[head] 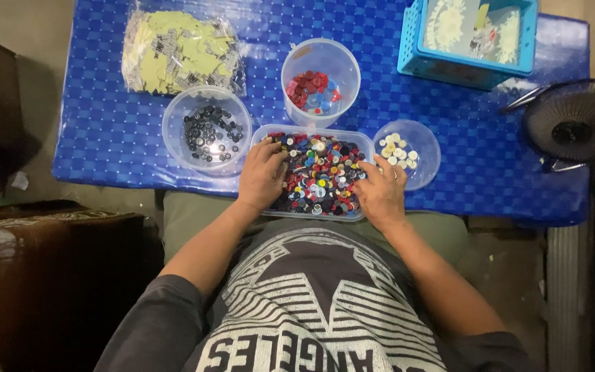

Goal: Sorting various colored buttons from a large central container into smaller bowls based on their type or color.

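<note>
Blue checked cloth covers the table [118, 138], and at its near edge sits a clear tray [315, 131] heaped with mixed buttons [321, 172] in red, blue, black, yellow and white. Both hands rest in the heap, the left hand [262, 173] at the tray's left end with fingers loosely spread and curled, the right hand [380, 191] at the right end, fingers bent down among the buttons; whether either pinches one I cannot tell. Around the tray stand a bowl of black buttons [206, 131] to the left, a tub of red and blue ones [320, 72] behind, a bowl of white ones [406, 153] to the right, with a bag of yellow cards [180, 52] at the far left corner, a blue basket [470, 34] at the far right and a fan [573, 124] off the right edge.
</note>
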